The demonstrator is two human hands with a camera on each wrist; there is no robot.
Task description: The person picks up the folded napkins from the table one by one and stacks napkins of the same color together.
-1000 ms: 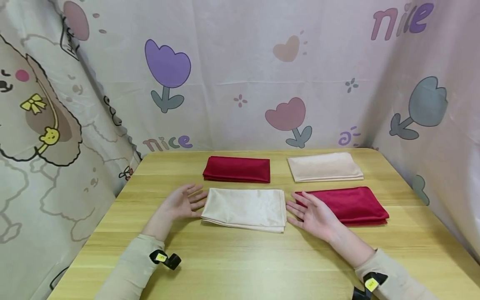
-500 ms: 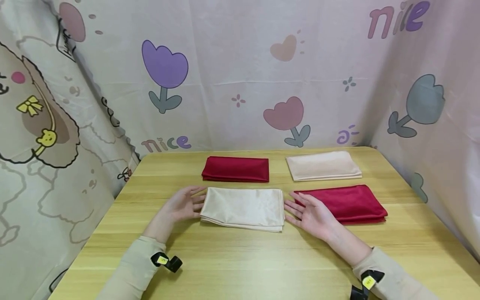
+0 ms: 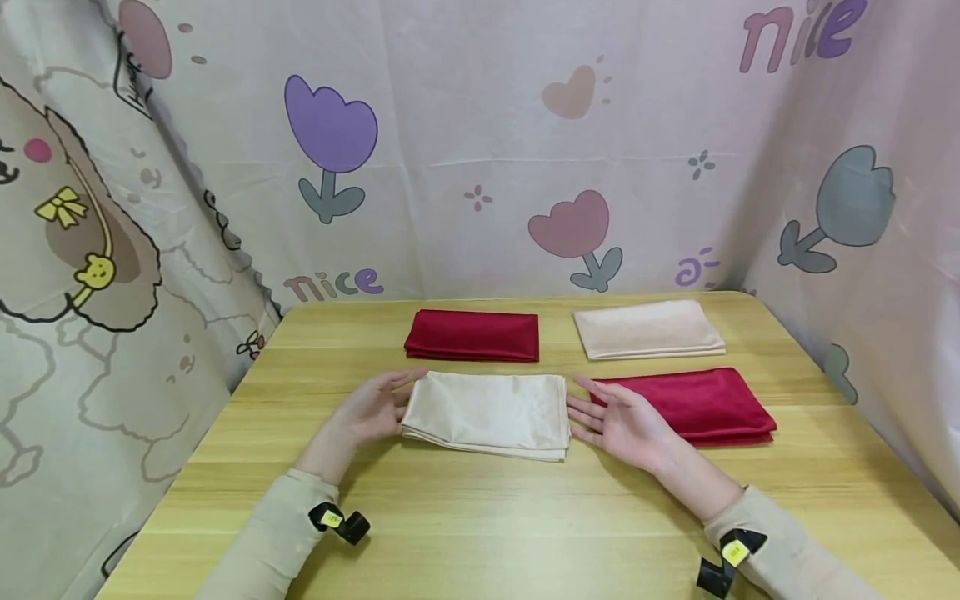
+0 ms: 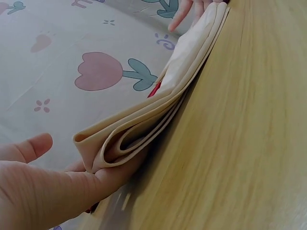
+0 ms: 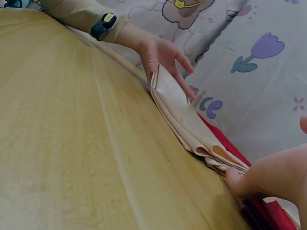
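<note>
A cream satin cloth [image 3: 487, 414], folded into a layered rectangle, lies in the middle of the table. At its left end is my left hand [image 3: 372, 408]; in the left wrist view its fingers [image 4: 122, 175] reach under the cloth's folded layers while the thumb [image 4: 37, 146] stands raised off it. My right hand [image 3: 626, 425] is at the opposite end, palm turned up, its fingertips right at the cloth's edge. Part of that hand overlaps a folded red cloth [image 3: 697, 404] on the right.
Behind the cream cloth lies another folded red cloth [image 3: 472, 336], and a pale folded cloth [image 3: 648, 330] is at the back right. They rest on a wooden table [image 3: 480, 525]. A printed curtain [image 3: 450, 108] hangs behind and along both sides.
My left hand has shifted slightly right, its fingers going further under the cream cloth's left end. The right hand has edged a little inward at the other end. The cloths lie as before.
</note>
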